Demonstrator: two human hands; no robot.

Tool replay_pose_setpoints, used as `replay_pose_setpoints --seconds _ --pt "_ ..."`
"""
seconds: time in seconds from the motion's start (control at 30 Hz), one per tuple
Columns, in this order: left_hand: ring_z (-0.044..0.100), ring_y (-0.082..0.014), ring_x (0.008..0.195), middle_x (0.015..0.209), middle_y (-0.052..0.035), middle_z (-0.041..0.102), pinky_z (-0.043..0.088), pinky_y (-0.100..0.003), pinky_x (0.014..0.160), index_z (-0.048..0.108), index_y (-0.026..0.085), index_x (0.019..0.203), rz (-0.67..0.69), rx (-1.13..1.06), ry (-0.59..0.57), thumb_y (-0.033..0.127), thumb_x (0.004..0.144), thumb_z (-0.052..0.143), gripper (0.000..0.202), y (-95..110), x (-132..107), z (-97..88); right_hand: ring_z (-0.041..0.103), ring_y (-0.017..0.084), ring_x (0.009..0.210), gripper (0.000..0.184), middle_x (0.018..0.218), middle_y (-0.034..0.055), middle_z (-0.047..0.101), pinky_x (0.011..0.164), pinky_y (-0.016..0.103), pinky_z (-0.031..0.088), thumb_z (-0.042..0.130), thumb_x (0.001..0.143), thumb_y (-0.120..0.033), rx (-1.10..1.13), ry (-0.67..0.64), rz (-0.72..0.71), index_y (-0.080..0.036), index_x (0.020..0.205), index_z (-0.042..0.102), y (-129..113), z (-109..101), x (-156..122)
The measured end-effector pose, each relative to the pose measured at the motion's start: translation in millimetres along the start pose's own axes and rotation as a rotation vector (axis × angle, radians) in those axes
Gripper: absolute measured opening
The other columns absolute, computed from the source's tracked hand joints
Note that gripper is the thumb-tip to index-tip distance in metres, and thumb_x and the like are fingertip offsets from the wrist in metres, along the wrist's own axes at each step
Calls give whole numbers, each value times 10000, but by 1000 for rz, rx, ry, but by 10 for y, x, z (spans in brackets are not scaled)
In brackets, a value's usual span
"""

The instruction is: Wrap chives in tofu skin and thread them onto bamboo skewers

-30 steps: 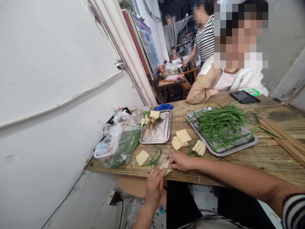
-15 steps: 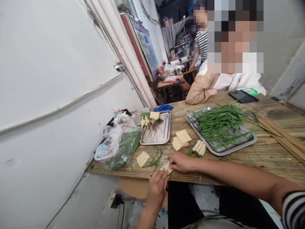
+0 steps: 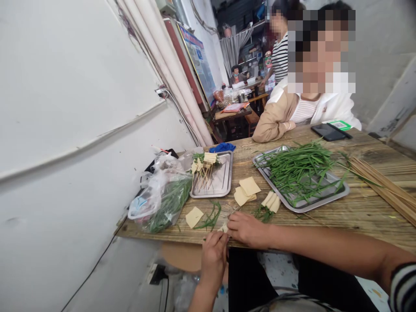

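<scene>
At the front edge of the wooden table, a pale tofu-skin sheet lies mostly covered by my fingers. My left hand is closed on its near left end. From the right, my right hand presses on the other end with fingers bent together. Just beyond are a few chives and a single square tofu sheet. Several more sheets lie in a loose pile. Finished-looking tofu rolls with green ends rest just past my right hand.
A metal tray carries a heap of chives. Another tray holds skewered rolls. Bamboo skewers lie right, bagged greens left, a phone at the far side. A person sits opposite; another stands behind.
My right hand has shifted slightly toward me and flattened over the tofu sheet, covering more of it. My left hand stays nearly in place. The standing person in the back has moved right.
</scene>
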State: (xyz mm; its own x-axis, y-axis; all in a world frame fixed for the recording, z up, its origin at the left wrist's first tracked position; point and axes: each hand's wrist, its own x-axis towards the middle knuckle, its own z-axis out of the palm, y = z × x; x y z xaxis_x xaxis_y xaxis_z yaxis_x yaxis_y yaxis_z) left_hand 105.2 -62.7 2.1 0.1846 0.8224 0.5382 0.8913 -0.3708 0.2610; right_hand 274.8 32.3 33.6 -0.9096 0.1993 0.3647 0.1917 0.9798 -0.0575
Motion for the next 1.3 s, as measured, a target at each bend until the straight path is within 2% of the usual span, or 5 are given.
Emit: replay_pose_setpoints --seconds 0.4,0.53,0.7,1.03,1.3 --pt "547 -183 940 1026 -60 653 389 -333 820 598 237 1160 -13 180 -3 136 873 498 320 6 -219 -106 438 181 790 244 774 50 571 699 316 308 470 906 -238 76 -74 -15 -156 708 588 78 58 54" --pt "530 -227 1034 1065 -59 664 325 -390 873 650 264 1067 -69 285 70 198 869 528 242 110 -182 -103 440 178 788 274 756 39 584 658 300 283 488 894 -227 119 -98 10 -163 649 594 104 19 103" --pt "582 -188 836 841 -20 698 296 -387 815 696 248 831 -186 251 114 223 868 525 176 188 9 -46 433 173 746 292 754 43 590 582 278 239 523 872 -252 151 -126 75 -158 606 600 155 13 157" --pt "585 -222 797 767 -42 701 370 -343 708 725 247 714 -391 15 -171 247 775 582 156 10 250 -174 506 184 826 100 810 40 635 755 303 320 595 832 -237 344 -174 124 -175 850 671 288 44 194" --pt "577 -198 724 717 -40 695 391 -337 680 721 247 698 -314 -14 -112 283 820 521 237 -29 211 -135 442 171 777 260 776 33 604 772 330 263 469 920 -278 109 -90 26 -180 729 615 219 24 137"
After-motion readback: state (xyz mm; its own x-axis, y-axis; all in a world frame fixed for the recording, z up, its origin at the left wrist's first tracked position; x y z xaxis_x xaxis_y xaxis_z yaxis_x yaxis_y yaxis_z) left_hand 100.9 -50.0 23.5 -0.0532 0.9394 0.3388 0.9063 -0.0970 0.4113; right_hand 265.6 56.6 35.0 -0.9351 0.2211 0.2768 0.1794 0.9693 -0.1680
